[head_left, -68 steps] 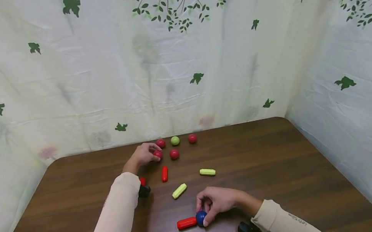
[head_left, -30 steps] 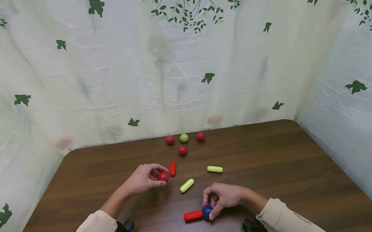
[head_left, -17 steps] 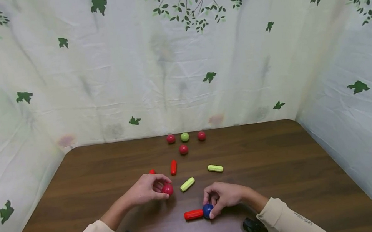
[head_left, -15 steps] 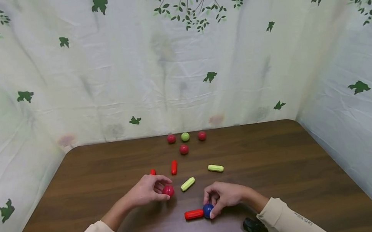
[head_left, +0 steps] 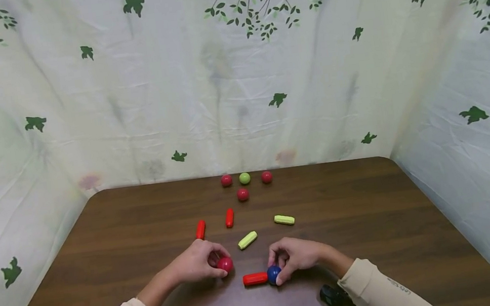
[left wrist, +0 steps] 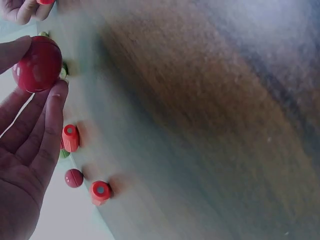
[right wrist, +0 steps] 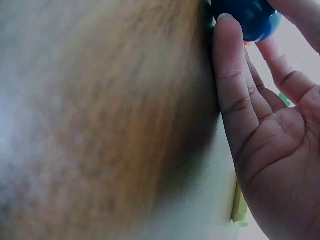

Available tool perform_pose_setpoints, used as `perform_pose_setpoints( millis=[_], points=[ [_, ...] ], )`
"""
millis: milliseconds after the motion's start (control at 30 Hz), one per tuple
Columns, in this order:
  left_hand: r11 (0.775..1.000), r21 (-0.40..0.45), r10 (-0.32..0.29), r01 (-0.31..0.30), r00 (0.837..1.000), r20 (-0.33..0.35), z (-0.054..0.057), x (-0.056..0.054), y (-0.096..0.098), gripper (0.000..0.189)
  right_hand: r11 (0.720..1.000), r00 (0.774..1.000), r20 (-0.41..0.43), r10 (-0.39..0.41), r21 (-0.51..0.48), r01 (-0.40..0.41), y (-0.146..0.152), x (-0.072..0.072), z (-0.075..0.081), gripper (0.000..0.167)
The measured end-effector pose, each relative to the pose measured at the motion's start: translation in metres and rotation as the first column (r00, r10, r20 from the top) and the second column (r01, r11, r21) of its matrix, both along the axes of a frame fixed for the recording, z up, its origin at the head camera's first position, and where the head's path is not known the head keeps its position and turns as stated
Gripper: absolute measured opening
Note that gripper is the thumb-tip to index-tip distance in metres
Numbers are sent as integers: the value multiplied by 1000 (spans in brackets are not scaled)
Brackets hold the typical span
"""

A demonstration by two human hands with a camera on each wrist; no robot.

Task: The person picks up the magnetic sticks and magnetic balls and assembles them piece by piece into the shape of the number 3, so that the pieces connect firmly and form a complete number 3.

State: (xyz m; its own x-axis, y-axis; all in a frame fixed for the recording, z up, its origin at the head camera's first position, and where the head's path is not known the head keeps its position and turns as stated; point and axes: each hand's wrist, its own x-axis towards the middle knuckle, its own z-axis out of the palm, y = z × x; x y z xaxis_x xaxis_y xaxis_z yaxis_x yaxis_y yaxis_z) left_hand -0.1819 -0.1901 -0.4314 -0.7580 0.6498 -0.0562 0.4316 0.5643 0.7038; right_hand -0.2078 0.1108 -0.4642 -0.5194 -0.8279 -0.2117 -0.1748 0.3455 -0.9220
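My left hand (head_left: 200,261) pinches a red ball (head_left: 225,264) between thumb and fingers, left of a red stick (head_left: 255,279) that lies crosswise on the table. In the left wrist view the same red ball (left wrist: 38,65) shows a seam line. My right hand (head_left: 299,256) pinches a blue ball (head_left: 274,274), which sits against the stick's right end. The right wrist view shows only part of the blue ball (right wrist: 247,19) between the fingertips. A short gap lies between the red ball and the stick's left end.
Beyond the hands lie two more red sticks (head_left: 230,218) and two yellow-green sticks (head_left: 284,219). Three red balls (head_left: 243,194) and one green ball (head_left: 244,178) stand near the far edge of the brown table (head_left: 347,201). A leaf-patterned white cloth (head_left: 238,97) hangs behind.
My left hand has taken the red ball from the far group and brought it nearer, close to the red stick's left end. The right hand has stayed on the blue ball.
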Motion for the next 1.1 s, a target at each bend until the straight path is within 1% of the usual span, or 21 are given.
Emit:
perform_pose_setpoints(
  millis=[200, 433, 633, 867, 1100],
  points=[
    [999, -28, -22, 21, 1000, -5, -4, 4, 2, 22, 1000, 1000, 9, 3, 3, -3, 0, 0, 0, 23],
    [999, -43, -35, 32, 997, -72, -4, 6, 7, 28, 1000, 1000, 5, 7, -1, -7, -1, -3, 2, 23],
    [999, -22, -40, 39, 998, -49, -5, 9, 11, 25, 1000, 1000, 11, 12, -2, -12, -1, -3, 2, 23],
    [1000, -14, -25, 25, 1000, -13, -10, 13, 13, 24, 1000, 1000, 13, 5, -12, -5, -1, -1, 0, 23],
    [999, -12, -39, 39, 999, -21, -12, 16, 16, 23, 1000, 1000, 4, 10, -13, -10, -1, -1, -1, 23]
  ],
)
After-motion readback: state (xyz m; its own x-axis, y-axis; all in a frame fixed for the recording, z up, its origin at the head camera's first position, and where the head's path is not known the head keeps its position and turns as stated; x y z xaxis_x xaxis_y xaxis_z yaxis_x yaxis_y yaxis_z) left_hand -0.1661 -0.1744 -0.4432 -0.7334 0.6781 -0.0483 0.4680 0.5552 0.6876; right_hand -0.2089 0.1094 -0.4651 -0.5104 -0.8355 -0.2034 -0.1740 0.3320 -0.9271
